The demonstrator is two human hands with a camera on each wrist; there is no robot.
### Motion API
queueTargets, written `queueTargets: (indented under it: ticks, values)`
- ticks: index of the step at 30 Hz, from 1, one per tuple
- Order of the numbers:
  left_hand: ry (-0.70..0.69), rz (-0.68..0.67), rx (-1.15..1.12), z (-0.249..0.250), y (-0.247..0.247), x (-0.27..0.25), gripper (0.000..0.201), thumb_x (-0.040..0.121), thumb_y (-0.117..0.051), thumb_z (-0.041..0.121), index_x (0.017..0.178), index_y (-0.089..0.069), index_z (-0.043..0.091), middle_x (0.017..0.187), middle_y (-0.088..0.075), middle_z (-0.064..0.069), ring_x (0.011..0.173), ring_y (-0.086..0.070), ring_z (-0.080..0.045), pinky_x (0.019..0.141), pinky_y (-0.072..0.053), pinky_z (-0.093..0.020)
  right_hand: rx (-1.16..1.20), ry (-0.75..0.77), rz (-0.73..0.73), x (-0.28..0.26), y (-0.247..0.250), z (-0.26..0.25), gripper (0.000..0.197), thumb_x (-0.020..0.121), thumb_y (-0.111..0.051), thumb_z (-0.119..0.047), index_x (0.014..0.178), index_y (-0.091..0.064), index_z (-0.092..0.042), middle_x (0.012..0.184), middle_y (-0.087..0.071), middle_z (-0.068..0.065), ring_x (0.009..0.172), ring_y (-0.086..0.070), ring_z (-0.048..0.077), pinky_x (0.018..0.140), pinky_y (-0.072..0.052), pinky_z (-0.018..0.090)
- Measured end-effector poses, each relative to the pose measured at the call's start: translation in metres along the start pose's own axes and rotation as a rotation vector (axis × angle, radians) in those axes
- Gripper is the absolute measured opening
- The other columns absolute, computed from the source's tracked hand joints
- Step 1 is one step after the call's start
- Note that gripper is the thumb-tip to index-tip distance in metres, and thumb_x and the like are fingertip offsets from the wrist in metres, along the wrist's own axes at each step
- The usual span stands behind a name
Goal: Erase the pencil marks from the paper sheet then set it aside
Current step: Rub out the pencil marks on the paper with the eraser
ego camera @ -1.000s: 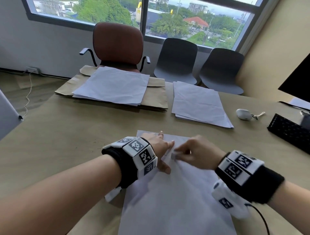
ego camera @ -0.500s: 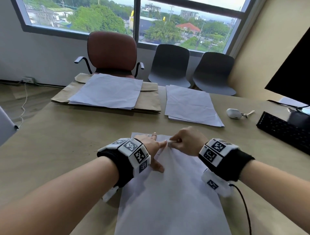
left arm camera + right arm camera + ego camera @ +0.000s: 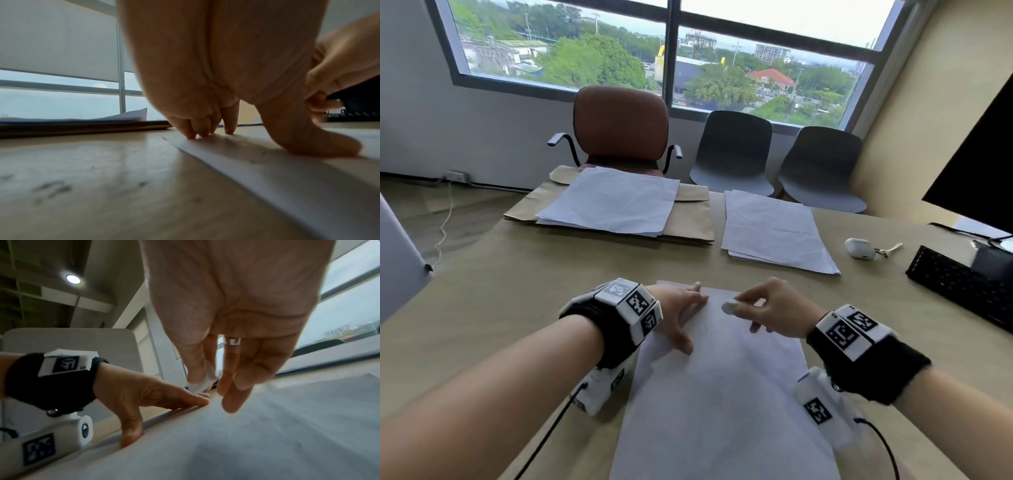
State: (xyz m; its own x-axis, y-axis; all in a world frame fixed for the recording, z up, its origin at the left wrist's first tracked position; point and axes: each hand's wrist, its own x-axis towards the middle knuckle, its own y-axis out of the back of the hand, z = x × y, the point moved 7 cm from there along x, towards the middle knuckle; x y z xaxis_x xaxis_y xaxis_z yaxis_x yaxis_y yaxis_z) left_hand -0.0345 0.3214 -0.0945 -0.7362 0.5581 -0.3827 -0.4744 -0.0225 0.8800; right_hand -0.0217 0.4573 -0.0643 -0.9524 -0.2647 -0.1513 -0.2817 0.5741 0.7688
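Note:
A white paper sheet (image 3: 722, 394) lies lengthwise on the table in front of me, with a faint pencil mark (image 3: 705, 325) near its far left part. My left hand (image 3: 681, 315) presses flat on the sheet's far left corner, fingers (image 3: 191, 133) and thumb spread on the paper (image 3: 267, 170). My right hand (image 3: 767, 308) pinches a small white eraser (image 3: 729, 306) between thumb and forefinger, lifted just above the sheet's far end. In the right wrist view the eraser (image 3: 200, 384) hangs clear of the paper (image 3: 267, 426), beside the left hand (image 3: 148, 395).
Two stacks of white paper lie farther back: one (image 3: 609, 202) on brown envelopes (image 3: 688, 222), one (image 3: 774, 229) to its right. An earbud case (image 3: 859, 247), black keyboard (image 3: 962, 287) and monitor (image 3: 979, 171) are at right. Chairs (image 3: 619, 126) stand behind the table.
My right hand has lifted the eraser off the sheet and drawn back to the right. The left hand stays pressed on the corner. The head view has tilted upward.

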Motion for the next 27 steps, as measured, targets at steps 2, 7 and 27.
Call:
queueTargets:
  ticks: [2,7,27]
  values:
    - [-0.003,-0.026,-0.013,0.0,-0.004,0.0,0.102,0.077,-0.075,0.034,0.151,-0.007,0.022,0.16,0.007,0.001,0.147,-0.001,-0.012,0.114,-0.006,-0.02,-0.059,0.017,-0.017,0.011,-0.004,-0.009,0.029,0.082,-0.064,-0.036,0.092,-0.073,-0.011,0.08,-0.07,0.007,0.057,-0.063,0.015,0.045,-0.043,0.015]
    - [-0.012,-0.063,-0.006,-0.002,-0.008,0.003,0.11,0.075,-0.076,0.035,0.151,0.002,0.018,0.159,0.011,0.0,0.146,0.008,-0.013,0.115,-0.001,-0.024,-0.303,0.097,0.009,0.021,-0.018,-0.027,0.033,0.086,-0.057,-0.03,0.059,-0.065,-0.012,0.043,-0.046,-0.004,0.05,-0.049,0.017,0.049,-0.036,0.023]
    - [-0.036,-0.095,0.008,-0.003,-0.012,0.008,0.114,0.076,-0.074,0.039,0.15,0.008,0.013,0.158,0.015,-0.005,0.146,0.012,-0.017,0.115,0.003,-0.025,-0.257,0.037,0.075,0.019,-0.016,-0.022,0.027,0.082,-0.057,-0.024,0.061,-0.064,-0.01,0.049,-0.039,0.001,0.054,-0.035,0.015,0.053,-0.03,0.024]
